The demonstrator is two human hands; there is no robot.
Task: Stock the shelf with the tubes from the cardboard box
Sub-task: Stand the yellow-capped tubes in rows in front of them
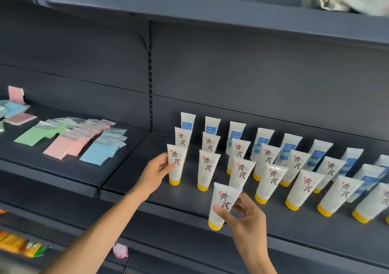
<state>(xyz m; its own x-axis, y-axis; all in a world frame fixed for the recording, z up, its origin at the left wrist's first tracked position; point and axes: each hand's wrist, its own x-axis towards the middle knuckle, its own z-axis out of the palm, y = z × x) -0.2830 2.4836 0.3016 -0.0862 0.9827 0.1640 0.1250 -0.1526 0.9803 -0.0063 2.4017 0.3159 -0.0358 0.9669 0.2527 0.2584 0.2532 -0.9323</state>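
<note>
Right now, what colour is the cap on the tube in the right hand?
Yellow cap, clearest in the head view.

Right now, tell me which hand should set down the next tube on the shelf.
Right. The right hand already pinches a yellow-capped tube at the shelf's front edge, near the open spot. The left hand is busy gripping the far-left front tube.

light: even, soft, no glare | shadows faint | edges: wide-angle bend, right side blurry
</note>
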